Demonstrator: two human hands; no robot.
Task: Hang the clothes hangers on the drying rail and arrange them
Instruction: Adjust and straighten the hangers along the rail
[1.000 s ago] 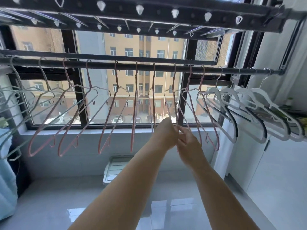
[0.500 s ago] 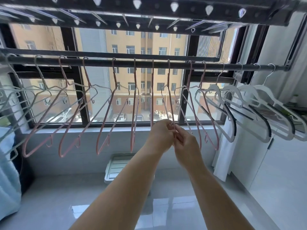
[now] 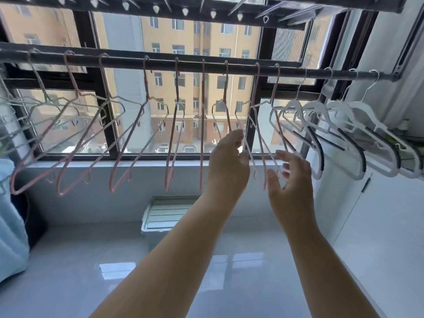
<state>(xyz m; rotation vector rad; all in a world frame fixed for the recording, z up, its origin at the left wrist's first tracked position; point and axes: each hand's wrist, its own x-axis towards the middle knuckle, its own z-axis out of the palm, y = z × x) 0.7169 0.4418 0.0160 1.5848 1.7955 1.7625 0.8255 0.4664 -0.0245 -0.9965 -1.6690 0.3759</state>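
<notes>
Eight pink hangers (image 3: pixel 202 134) and four white hangers (image 3: pixel 364 111) hang on the rail (image 3: pixel 243 69). The left hand (image 3: pixel 229 164) pinches the lower wire of the sixth pink one from the left. The right hand (image 3: pixel 289 180), fingers spread and gripping nothing, is beside the seventh.

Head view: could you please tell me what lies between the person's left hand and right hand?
In the head view, the lower ends of pink wire hangers hang between the left hand and the open right hand.
</notes>
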